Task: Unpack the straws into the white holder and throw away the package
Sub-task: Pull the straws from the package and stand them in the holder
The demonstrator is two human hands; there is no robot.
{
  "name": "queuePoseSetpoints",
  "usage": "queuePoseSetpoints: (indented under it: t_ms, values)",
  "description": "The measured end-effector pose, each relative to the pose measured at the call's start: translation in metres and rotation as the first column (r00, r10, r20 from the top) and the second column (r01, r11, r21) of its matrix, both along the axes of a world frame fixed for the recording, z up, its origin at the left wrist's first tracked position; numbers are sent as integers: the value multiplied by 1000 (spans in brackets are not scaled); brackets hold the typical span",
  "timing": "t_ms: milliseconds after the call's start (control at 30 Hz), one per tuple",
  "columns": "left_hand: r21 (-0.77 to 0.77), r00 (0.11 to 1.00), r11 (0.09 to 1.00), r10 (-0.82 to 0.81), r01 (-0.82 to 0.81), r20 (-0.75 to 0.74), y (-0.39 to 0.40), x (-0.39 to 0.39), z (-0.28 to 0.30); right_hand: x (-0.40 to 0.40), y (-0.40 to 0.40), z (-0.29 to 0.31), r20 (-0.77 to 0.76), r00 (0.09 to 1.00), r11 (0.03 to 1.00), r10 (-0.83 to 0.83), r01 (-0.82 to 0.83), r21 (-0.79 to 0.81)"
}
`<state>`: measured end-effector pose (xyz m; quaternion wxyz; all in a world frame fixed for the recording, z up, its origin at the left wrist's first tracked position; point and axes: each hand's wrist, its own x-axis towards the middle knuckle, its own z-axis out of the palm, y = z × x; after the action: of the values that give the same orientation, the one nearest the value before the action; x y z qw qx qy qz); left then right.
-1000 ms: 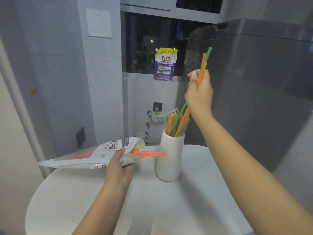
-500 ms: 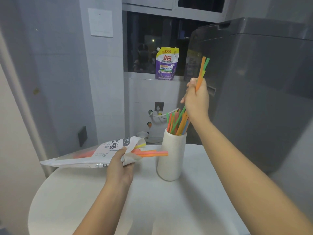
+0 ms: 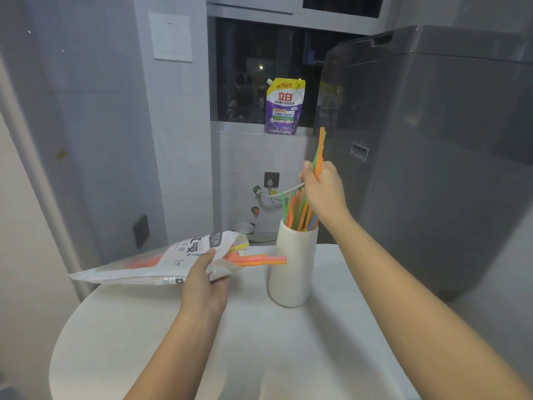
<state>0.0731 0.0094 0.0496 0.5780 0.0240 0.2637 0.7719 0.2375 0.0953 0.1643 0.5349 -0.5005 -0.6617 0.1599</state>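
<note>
A few straws (image 3: pixel 319 151) are pinched mid-length by the right hand (image 3: pixel 323 192) above the white holder (image 3: pixel 292 269). They are judged light, smooth and easily bent. The limp package (image 3: pixel 161 261) is gripped near its mouth by the left hand (image 3: pixel 204 284).

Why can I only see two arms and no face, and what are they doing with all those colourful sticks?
The camera sits on the person's head and looks down, so you see only their arms. The sticks are drinking straws. The right hand grips a few straws and puts them into the white holder, which already has many in it. The left hand holds the package, with more straws poking out of its open end. The holder stands on a round white table. Behind, a purple pouch stands on the window sill.
</note>
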Motion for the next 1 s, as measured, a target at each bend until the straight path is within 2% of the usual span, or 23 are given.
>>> queuePoseSetpoints:
  t_ms: [133,300,333,400,467,500,533,633,800,833,900,1000]
  values:
    - [14,1000,1000,7,-7,-8,1,1,-1,6,4,-13,221,969,992,-115,100,79]
    - [12,1000,1000,4,-4,16,2,5,-2,12,10,-34,476,867,984,-145,179,-27]
    - [9,1000,1000,3,-3,23,2,5,-3,13,9,-38,450,880,984,-152,175,-10]
    - [4,1000,1000,1,-1,27,2,4,-3,14,5,-40,227,963,989,-145,136,59]
    - [7,1000,1000,-3,3,24,2,4,-4,15,-1,-35,-32,999,993,-37,41,111]
    - [8,1000,1000,-3,3,22,2,4,-4,15,-3,-32,-83,996,991,12,-1,136]
    - [9,1000,1000,-4,4,20,2,4,-4,15,-5,-29,-58,998,986,30,-20,165]
    - [11,1000,1000,-7,7,16,2,5,-3,13,-4,-28,191,981,976,-44,1,219]
    - [11,1000,1000,4,-4,14,2,8,-2,18,-1,-51,386,912,978,-138,65,196]
    - [11,1000,1000,5,-5,17,1,8,-2,19,-1,-54,387,913,983,-132,72,166]
    - [13,1000,1000,0,0,14,2,7,-2,19,-4,-54,293,952,987,-91,47,155]
    - [15,1000,1000,-2,3,-8,1,5,-3,14,-12,-44,142,990,972,-15,-19,234]
